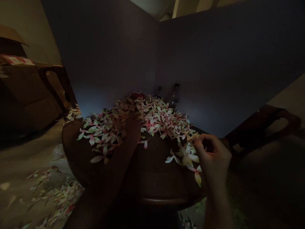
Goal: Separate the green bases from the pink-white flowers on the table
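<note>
Right hand [213, 156] is held low at the near side, thumb and forefinger pinched together on a single pale blossom [193, 137], which is kept at the fingertips, clear of the pile. Just below, loose pink-and-white flowers [187, 156] are left apart from the main heap [154, 116]. Left hand [132, 127] is pressed into the heap; its grip cannot be told, the fingers being buried. The heap is borne by a round wooden table [152, 171]. Scattered flowers [57, 197] are strewn across the floor; a glass bottle [173, 95] is stood beyond.
</note>
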The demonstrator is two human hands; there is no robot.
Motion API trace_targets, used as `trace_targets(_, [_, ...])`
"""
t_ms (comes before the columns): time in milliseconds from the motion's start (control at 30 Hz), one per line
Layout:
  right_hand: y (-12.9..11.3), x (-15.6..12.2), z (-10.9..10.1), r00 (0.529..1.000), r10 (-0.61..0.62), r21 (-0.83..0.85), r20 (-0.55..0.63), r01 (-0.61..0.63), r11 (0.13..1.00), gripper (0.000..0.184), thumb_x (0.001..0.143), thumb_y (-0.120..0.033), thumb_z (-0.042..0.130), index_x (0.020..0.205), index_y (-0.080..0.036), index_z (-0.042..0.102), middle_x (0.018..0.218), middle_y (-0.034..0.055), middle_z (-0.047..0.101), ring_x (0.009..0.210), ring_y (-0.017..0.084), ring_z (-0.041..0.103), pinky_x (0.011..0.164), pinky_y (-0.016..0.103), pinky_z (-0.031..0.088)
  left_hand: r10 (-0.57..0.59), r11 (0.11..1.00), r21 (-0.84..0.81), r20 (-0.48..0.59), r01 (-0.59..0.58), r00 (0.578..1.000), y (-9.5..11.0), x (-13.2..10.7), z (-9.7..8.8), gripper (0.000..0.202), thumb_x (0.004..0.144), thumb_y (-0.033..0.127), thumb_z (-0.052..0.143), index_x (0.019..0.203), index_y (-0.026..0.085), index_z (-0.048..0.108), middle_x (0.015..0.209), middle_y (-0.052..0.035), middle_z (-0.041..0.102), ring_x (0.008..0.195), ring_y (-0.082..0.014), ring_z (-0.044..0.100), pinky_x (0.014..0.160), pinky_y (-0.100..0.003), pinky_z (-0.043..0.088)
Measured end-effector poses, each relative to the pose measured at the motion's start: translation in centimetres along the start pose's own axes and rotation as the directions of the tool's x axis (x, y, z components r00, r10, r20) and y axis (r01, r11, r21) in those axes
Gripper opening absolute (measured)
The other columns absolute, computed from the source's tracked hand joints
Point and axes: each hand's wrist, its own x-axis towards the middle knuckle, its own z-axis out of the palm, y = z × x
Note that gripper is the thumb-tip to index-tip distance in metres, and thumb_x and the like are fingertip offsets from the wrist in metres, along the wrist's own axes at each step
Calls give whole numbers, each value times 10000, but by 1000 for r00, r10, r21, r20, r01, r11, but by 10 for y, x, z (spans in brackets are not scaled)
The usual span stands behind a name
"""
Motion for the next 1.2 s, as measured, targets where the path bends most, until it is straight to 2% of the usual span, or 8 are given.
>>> trace_targets(133, [37, -3, -15, 887, 27, -260, 461, 106, 960, 124, 855, -312, 613, 776, -216, 617, 743, 26, 626, 685, 199, 598, 660, 321, 426, -53, 994, -97, 7, 53, 999, -3, -4, 17, 326, 837, 468, 602, 992, 189, 666, 1070, -90, 688, 993, -205, 664, 761, -315, 590])
trace_targets(233, [37, -3, -4, 810, 62, -255, 583, 110, 961, 202, 857, -389, 645, 949, -210, 641, 907, 65, 628, 789, 225, 617, 712, 341, 458, -20, 999, 38, 5, 20, 1000, -4, -2, 23, 318, 836, 477, 610, 919, 180, 687, 913, -56, 697, 866, -183, 667, 705, -278, 561])
trace_targets(333, [15, 10, 26, 835, 0, -96, 550, 64, 993, 278, 914, -457, 587, 1077, -234, 613, 1038, 75, 616, 896, 224, 610, 791, 344, 463, 115, 951, 284, 44, -123, 992, 0, -1, 22, 295, 861, 444, 585, 812, 177, 700, 737, -17, 674, 735, -161, 639, 694, -264, 516])
trace_targets(433, [1, 27, 74, 886, -73, 153, 459, 2, 988, 271, 934, -498, 545, 932, -231, 588, 893, 34, 612, 804, 197, 585, 746, 320, 445, 226, 856, 432, 184, -286, 956, 4, -5, 23, 307, 905, 412, 542, 828, 185, 734, 768, -19, 719, 758, -166, 661, 741, -258, 503])
trace_targets(533, [11, 31, 122, 897, -62, 368, 438, -116, 923, 287, 937, -506, 532, 858, -230, 546, 736, -16, 562, 677, 160, 537, 660, 289, 417, 265, 791, 478, 294, -381, 918, 4, -8, 27, 271, 910, 362, 560, 969, 201, 769, 939, -37, 775, 860, -187, 700, 825, -279, 513])
trace_targets(633, [32, 21, 148, 906, 16, 463, 424, -232, 855, 266, 899, -486, 599, 867, -231, 533, 677, -43, 534, 608, 139, 492, 599, 269, 389, 237, 757, 505, 380, -415, 894, 0, -9, 29, 235, 900, 301, 585, 996, 218, 783, 925, -27, 786, 843, -194, 714, 822, -289, 526])
trace_targets(833, [47, 14, 143, 876, 41, 603, 480, -364, 710, 231, 873, -416, 650, 857, -239, 502, 642, -54, 569, 558, 124, 509, 540, 249, 378, 155, 784, 490, 440, -381, 885, 2, -8, 29, 215, 863, 258, 636, 1006, 221, 791, 1025, -6, 785, 972, -198, 722, 918, -287, 527])
trace_targets(1200, [45, 17, 138, 873, 56, 626, 484, -390, 675, 181, 833, -366, 686, 835, -234, 563, 593, -58, 556, 497, 114, 478, 477, 241, 361, 123, 893, 338, 455, -299, 882, -1, -3, 26, 247, 817, 297, 680, 987, 159, 795, 1006, -61, 785, 975, -224, 723, 840, -286, 562])
